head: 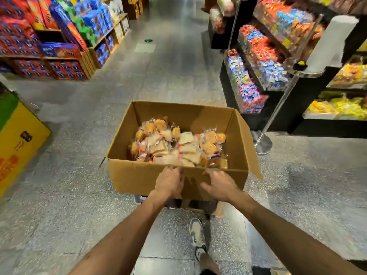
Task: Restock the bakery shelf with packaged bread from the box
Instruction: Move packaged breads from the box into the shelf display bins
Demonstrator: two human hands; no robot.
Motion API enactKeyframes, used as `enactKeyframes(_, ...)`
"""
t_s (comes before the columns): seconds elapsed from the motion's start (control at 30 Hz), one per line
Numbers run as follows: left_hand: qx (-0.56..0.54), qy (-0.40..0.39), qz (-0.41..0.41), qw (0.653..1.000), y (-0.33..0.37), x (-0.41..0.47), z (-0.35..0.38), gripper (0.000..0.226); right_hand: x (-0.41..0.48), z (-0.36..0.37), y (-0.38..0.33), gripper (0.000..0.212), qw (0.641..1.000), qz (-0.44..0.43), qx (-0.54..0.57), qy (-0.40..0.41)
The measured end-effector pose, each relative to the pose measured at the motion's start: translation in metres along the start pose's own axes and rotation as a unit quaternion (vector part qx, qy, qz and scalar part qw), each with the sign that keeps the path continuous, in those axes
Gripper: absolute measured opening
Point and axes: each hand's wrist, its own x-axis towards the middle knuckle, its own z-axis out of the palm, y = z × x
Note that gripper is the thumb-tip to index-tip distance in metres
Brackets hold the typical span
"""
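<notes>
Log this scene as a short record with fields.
box: open-topped cardboard, in the aisle
contents: packaged bread, many packs piled loose
left hand: on the box's near wall, fingertips at rim; grip unclear
right hand: fingers spread against the near wall
surroundings: stocked shelves on both sides

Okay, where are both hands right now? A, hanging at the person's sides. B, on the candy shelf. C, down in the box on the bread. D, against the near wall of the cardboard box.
D: the left hand and right hand both lie on the near wall of the cardboard box, outside it, not on the packaged bread.
</notes>
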Motion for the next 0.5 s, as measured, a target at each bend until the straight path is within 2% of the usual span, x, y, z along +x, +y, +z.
enactKeyframes(0.1,-0.02,0.004,-0.036,0.999,-0.022,0.058,0.007,0.03,0.076,-0.005,0.014,0.04,0.999,0.001,0.044,-0.021)
enactKeyframes(0.27,-0.098,-0.061,-0.135,0.984,-0.057,0.152,0.036,0.035,0.216,-0.005,0.043,0.034,0.991,0.046,0.081,-0.094)
enactKeyframes(0.5,-0.115,-0.149,-0.194,0.963,-0.095,0.259,0.096,0.037,0.378,0.019,0.064,0.048,0.985,0.043,-0.002,-0.166)
